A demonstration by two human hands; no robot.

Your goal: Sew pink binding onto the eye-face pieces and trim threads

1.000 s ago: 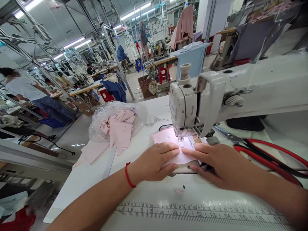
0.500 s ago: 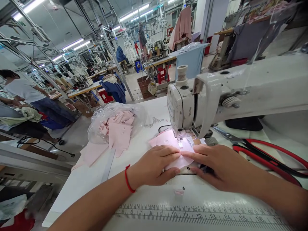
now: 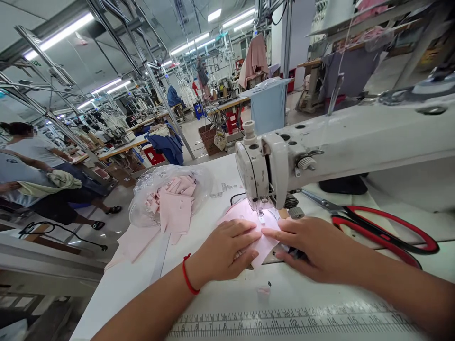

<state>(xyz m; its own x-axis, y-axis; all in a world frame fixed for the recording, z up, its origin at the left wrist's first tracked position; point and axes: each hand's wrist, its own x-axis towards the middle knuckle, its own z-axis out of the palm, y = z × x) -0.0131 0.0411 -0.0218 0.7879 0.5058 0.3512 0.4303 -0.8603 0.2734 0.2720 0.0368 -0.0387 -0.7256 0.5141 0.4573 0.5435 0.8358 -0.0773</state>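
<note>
A pale pink fabric piece (image 3: 266,246) lies under the lit needle and presser foot (image 3: 261,215) of a white sewing machine (image 3: 355,142). Flat on the left part of this cloth rests my left hand (image 3: 227,248), its fingers stretched out and a red cord round the wrist. From the other side my right hand (image 3: 309,244) presses on the cloth's right edge, index finger extended and thumb apart. The two index fingertips almost meet just in front of the foot. Part of the fabric is hidden beneath my hands.
Red-and-black scissors (image 3: 384,232) lie right of my right hand. On the left sits a clear plastic bag (image 3: 142,189) with pink cut pieces (image 3: 176,208). A ruler scale (image 3: 284,323) runs along the front edge. Co-workers (image 3: 31,175) stand beyond the table at left.
The pink fabric has turned a little under the foot, its near corner now pointing toward me. Both hands stay on it. My view has shifted, and a co-worker holding cloth shows more fully at left.
</note>
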